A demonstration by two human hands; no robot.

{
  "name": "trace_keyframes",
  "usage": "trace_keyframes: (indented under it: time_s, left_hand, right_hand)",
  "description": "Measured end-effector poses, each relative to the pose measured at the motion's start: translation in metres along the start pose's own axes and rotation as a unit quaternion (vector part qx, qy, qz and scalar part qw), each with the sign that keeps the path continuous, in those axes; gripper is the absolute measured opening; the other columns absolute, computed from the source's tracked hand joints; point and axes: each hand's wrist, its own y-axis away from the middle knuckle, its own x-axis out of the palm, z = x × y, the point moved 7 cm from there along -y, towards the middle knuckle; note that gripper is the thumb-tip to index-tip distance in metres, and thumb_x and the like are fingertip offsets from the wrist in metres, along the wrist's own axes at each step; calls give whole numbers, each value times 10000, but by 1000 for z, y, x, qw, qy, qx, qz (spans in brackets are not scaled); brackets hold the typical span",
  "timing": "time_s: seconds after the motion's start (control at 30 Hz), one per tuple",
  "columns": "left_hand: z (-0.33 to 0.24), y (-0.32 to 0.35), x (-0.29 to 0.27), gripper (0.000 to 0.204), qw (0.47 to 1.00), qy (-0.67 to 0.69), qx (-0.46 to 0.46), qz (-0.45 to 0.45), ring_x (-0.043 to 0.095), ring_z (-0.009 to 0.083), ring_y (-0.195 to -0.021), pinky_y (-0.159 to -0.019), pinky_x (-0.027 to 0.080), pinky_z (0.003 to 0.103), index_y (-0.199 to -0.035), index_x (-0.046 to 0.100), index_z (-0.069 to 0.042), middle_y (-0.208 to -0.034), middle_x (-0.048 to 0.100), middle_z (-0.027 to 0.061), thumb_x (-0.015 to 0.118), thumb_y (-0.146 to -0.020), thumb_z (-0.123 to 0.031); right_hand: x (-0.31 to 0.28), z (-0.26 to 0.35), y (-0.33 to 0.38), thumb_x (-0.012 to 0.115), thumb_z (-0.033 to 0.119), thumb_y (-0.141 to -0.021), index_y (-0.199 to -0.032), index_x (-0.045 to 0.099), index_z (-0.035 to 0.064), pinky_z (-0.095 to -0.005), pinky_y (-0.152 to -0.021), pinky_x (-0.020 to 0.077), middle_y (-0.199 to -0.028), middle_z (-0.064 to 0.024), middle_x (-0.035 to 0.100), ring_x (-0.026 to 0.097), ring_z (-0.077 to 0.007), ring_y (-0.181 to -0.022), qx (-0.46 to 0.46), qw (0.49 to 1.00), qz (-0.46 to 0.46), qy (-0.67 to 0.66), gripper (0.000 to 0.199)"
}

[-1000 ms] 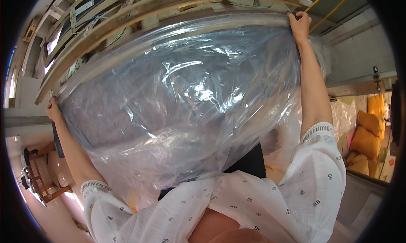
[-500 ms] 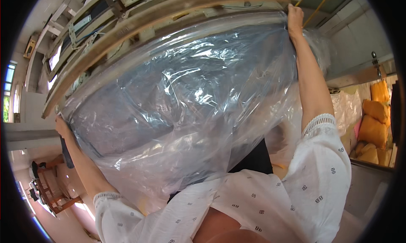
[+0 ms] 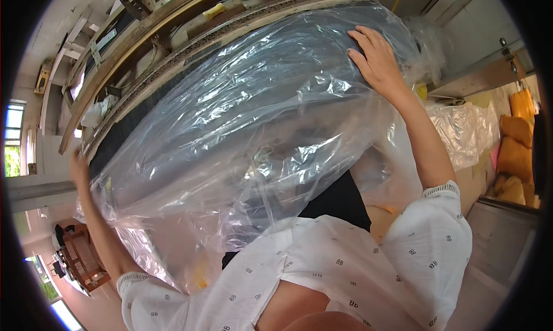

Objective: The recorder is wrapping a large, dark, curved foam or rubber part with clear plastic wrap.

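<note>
A large crinkled sheet of clear plastic film [image 3: 230, 112] drapes over a dark surface and hangs down in front of me. My right hand [image 3: 377, 63] lies on the film at the far right, its fingers spread apart. At the left end of the dark fabric-like surface [image 3: 124, 129] is my left hand [image 3: 79, 167]; it is blurred and its fingers are hard to make out. Along the back edge of the film, a strip of the dark surface shows bare on the left.
A long wooden bar [image 3: 138, 52] runs along the far side, with a machine frame behind it. Crumpled clear film [image 3: 466, 129] lies at right, near orange bundles [image 3: 514, 149]. A brown wooden stool [image 3: 83, 259] stands at the lower left.
The film's back edge has come away from the wooden bar toward me, uncovering dark material at left. My right hand has let go of the corner and moved down onto the film.
</note>
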Motion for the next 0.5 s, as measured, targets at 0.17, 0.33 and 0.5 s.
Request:
trace_keyframes:
  time_s: [0.17,0.33,0.5]
  left_hand:
    - [-393,43,40,253,949,217,227,33,570,299,-905,-790,437,324,-959,577,-14,-999,592,157,575,-836,-235]
    - [-458,74,28,146,859,358,350,-107,553,207,-724,-668,437,293,-827,513,-4,-825,579,112,603,-816,-119]
    - [-437,113,47,138,864,467,125,138,361,39,-589,-528,313,192,-751,520,-16,-622,419,-38,596,-819,-107]
  right_hand:
    - [15,-13,3,451,396,-869,-1257,418,36,-487,-996,253,-1314,-177,379,300,-342,-1247,27,998,35,49,530]
    - [26,-48,-9,373,523,-870,-1325,340,60,-559,-1000,215,-1384,-225,265,196,-387,-1301,154,981,99,68,650]
    - [30,-117,-34,362,507,-877,-1336,344,131,-561,-1007,209,-1395,-167,279,209,-368,-1301,229,963,111,87,593]
